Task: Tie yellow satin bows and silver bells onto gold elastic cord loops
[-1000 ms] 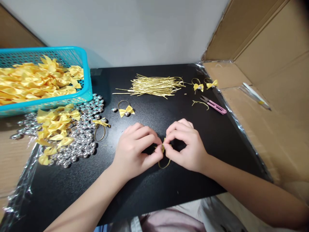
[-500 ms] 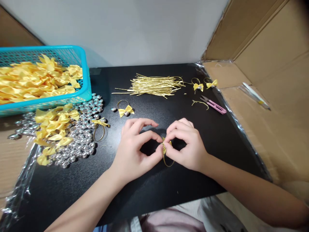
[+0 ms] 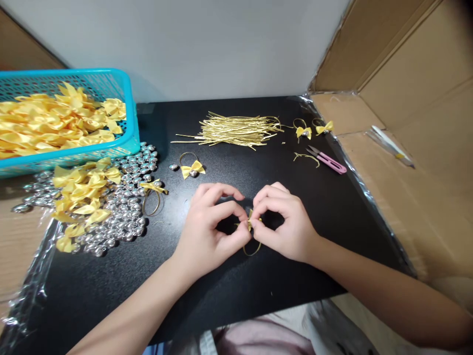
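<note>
My left hand (image 3: 218, 222) and my right hand (image 3: 283, 219) meet over the middle of the black table (image 3: 207, 305). Both pinch one small yellow ribbon bow (image 3: 250, 224) between thumb and index finger; the fingertips cover most of it. A loop of gold cord (image 3: 252, 254) hangs from the bow toward me. Left of my left hand lie a bow with a cord loop (image 3: 192, 170) and a silver bell, and another looped bow (image 3: 153, 187) on its side. Whether a bell sits in the pinched bow I cannot tell.
A turquoise basket (image 3: 130, 113) full of yellow bows stands back left. Silver bells (image 3: 125, 212) and loose bows (image 3: 88, 192) spread before it. Gold cords (image 3: 240, 130) lie at the back. Pink thread snips (image 3: 330, 161) and two looped bows (image 3: 303, 132) are at right, beside cardboard (image 3: 417, 207).
The cord loop under my fingers has swung slightly left, and the pinched bow has turned a little. Both hands keep their pinch at nearly the same spot.
</note>
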Demonstrator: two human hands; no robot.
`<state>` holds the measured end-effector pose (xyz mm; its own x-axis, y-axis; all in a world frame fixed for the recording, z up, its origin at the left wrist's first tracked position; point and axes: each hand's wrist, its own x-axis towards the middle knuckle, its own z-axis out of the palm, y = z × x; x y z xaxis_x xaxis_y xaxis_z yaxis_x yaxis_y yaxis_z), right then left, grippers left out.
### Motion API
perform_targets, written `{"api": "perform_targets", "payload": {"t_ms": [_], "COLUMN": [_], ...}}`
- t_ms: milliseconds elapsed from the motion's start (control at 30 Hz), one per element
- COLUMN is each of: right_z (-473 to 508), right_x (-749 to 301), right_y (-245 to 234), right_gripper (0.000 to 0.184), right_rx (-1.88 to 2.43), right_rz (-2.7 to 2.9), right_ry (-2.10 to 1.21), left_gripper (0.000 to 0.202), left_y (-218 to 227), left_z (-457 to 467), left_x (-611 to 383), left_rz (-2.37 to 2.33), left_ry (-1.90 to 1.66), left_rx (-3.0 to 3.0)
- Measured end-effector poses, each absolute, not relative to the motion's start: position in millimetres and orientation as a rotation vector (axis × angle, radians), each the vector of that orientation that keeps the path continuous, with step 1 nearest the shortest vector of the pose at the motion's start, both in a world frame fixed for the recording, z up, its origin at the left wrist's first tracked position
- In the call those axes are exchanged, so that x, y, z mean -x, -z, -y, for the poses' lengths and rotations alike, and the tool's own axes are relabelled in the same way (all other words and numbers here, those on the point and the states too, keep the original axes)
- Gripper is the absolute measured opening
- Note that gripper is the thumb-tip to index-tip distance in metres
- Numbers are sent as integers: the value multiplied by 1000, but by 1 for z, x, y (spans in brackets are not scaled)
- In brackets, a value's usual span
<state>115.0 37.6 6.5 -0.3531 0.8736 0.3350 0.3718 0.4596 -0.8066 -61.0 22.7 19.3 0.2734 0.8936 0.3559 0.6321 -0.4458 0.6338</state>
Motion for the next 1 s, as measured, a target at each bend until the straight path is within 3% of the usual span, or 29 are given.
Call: {"api": "perform_targets", "payload": {"t_ms": [333,667,1000], "right_z": [-40,-37,-38], "right_x": [-116,-114,-115], "right_y": [-6,-4,-5], "right_gripper": [14,14,14], "right_rx": [1054,1089,1068], "right_rz": [1882,1966,1932], "right_ry": [-858,-674,-805], "left_gripper": [4,12,10], "left_y": [-18,-20,-20], "left_z": [-23,-23,-24], "left_x": [64,62,64], "left_rz": [-1425,-1405,-1338], "left_ry": [-942,-959,-949], "left_rx": [-2099,-2440,-2346]}}
